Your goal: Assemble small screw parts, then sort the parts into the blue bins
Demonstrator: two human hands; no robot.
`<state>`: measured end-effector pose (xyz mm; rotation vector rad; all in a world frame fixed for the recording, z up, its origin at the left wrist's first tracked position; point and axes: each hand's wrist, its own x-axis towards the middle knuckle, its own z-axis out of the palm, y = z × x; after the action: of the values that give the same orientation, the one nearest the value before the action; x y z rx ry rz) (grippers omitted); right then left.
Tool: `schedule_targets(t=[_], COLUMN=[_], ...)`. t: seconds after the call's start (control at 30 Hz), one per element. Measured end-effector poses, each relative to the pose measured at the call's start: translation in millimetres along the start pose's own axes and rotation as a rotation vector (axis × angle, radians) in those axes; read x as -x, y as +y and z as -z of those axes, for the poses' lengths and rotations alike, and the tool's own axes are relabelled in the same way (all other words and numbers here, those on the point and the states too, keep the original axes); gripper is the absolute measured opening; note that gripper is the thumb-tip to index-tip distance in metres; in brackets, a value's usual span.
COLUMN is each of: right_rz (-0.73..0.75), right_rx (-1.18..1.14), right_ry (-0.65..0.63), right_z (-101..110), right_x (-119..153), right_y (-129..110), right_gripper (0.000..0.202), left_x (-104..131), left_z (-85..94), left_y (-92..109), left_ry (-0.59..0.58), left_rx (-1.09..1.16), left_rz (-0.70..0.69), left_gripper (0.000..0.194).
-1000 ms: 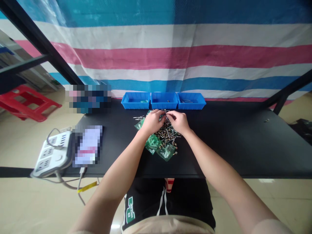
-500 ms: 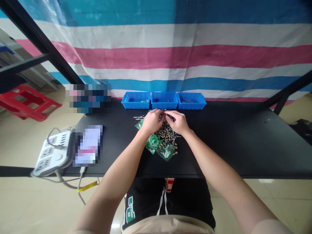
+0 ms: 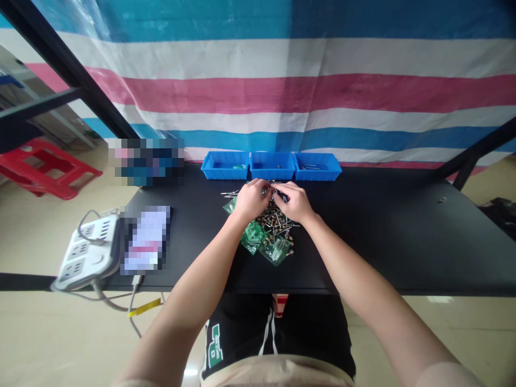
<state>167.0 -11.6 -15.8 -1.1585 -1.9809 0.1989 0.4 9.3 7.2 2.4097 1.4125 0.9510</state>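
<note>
My left hand [image 3: 253,199] and my right hand [image 3: 294,201] meet fingertip to fingertip over the far part of a pile of small metal parts [image 3: 274,221]. Both have curled, closed fingers; whatever is pinched there is too small and hidden to name. Thin silver pins and brass-coloured pieces make up the pile. On its near side lie a green plastic packet [image 3: 253,236] and a green see-through bag [image 3: 276,251] with pale stick-like pieces inside. Another green bag [image 3: 230,206] shows beside my left wrist, near several silver pins [image 3: 230,193].
Three blue bins stand in a row behind the pile: left [image 3: 224,173], middle [image 3: 272,173] and right [image 3: 318,174], each with a few small items. A white power strip [image 3: 86,250] and a blurred-out phone-like object [image 3: 145,242] lie left. A small metal piece [image 3: 442,200] lies far right.
My fingers have shifted very slightly where they meet. The pile, bags and bins look the same.
</note>
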Motion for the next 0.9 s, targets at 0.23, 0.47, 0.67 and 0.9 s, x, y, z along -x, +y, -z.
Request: schedule_targets(t=[0.23,0.47,0.67,0.9], right_rz=[-0.040,-0.229,-0.252,-0.199], right_rx=[0.202,0.420,0.424,0.371], right_ry=[0.022,-0.015,-0.021,0.024], right_z=[5,3,-2,4], right_x=[-4,-17,-16,-13], right_y=[3,13,20,11], right_gripper=[0.050,0.074,0.069,0.049], left_x=[0,0,0,0], left_z=[1.2,-0.2,0.2,0.7], left_y=[1,1,2,2], left_ry=[0.056,0.038,0.024,0.006], left_rx=[0.006,-0.007,-0.014,-0.031], left_rz=[0.054,0.055,0.054,0.061], left_gripper=[0.020,0.021,0.021,0.021])
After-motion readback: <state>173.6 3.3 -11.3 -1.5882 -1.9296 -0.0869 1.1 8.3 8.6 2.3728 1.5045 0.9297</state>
